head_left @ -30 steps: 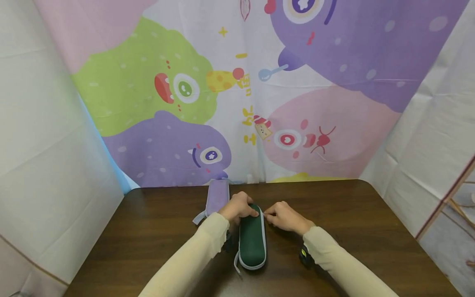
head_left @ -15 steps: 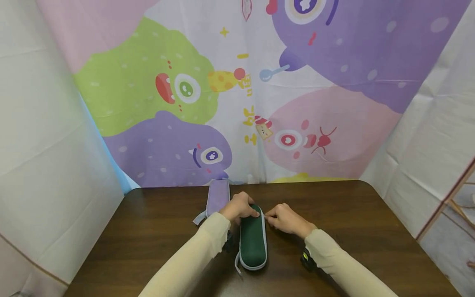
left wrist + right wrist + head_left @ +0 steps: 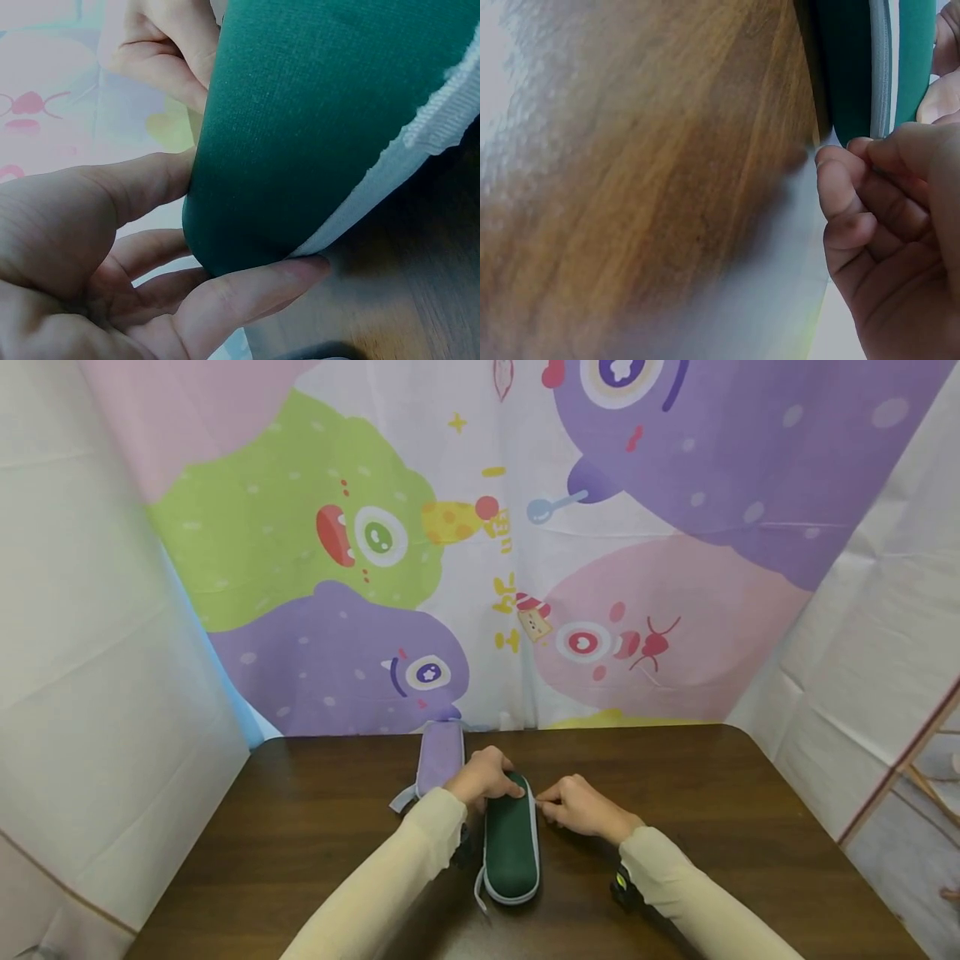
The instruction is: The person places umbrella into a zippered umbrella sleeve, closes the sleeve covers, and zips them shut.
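Note:
A dark green zippered pencil case with a pale grey zip lies lengthwise on the table, a fabric tab hanging at its near left end. My left hand grips the far end, thumb on top; in the left wrist view its fingers wrap that rounded end. At the case's right side, my right hand pinches with thumb and forefinger by the zip. The zipper pull itself is hidden between those fingertips. In the right wrist view the zip looks closed along the part that shows.
A purple case with a grey tab lies behind and left of the green one, near the back edge of the brown table. A cartoon-printed curtain hangs just behind the table, with white cloth at both sides.
My right hand has shifted slightly toward me and to the right, still at the zip's far right part. The left hand and the green pencil case stay almost where they were.

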Action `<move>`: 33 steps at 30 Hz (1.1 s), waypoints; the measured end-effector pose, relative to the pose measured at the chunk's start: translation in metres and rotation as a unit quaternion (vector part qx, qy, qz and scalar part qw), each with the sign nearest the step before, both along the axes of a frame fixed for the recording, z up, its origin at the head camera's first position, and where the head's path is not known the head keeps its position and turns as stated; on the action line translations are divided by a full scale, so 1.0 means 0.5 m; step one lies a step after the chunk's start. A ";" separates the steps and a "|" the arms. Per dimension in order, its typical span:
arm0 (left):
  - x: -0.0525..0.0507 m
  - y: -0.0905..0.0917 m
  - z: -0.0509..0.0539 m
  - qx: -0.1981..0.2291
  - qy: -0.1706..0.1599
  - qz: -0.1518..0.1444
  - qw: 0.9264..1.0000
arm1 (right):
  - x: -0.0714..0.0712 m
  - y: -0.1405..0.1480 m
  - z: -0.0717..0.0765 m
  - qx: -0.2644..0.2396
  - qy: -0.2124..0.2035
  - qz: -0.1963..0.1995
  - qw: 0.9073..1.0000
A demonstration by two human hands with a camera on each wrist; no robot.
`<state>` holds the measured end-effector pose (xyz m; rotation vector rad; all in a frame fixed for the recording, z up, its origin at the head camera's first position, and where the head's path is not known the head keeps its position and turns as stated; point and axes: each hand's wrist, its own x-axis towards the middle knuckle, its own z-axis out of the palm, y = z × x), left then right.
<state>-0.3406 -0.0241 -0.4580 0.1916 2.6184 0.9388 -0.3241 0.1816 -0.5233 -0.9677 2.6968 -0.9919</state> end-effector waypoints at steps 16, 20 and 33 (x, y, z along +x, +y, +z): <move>-0.004 0.000 -0.005 -0.006 0.001 -0.001 1.000 | 0.009 0.003 -0.008 -0.004 0.001 -0.007 1.000; -0.004 -0.001 -0.005 -0.013 0.012 -0.008 1.000 | 0.011 0.005 -0.007 -0.002 0.005 -0.005 1.000; -0.006 0.000 -0.004 0.014 -0.021 0.009 1.000 | 0.017 0.007 -0.010 -0.009 0.012 0.004 1.000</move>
